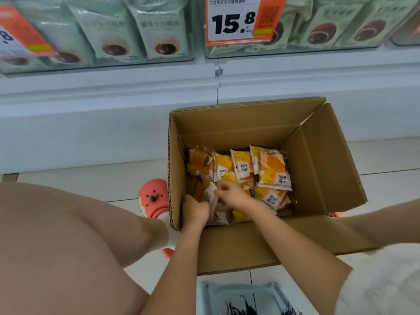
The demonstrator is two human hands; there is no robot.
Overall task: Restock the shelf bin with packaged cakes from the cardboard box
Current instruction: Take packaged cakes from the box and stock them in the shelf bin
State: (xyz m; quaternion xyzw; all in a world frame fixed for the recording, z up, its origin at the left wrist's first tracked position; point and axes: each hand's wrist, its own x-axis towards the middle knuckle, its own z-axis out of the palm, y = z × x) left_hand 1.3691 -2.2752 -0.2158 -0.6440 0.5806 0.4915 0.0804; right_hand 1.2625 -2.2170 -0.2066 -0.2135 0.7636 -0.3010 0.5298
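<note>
bright even light; upper shelf blurred; wide-angle bending at edges.

Left hand (196,209), right hand (229,193) curled, touching.

My way into the box (238,130) is open from above. Its flaps (327,160) wall me at three and six o'clock.

Brown cardboard box (318,160) holds orange-yellow-and-white cake packets (271,165). At 9 o'clock, a coral-pink clog (153,196); at 12, an orange-and-white price tag (238,19).
</note>
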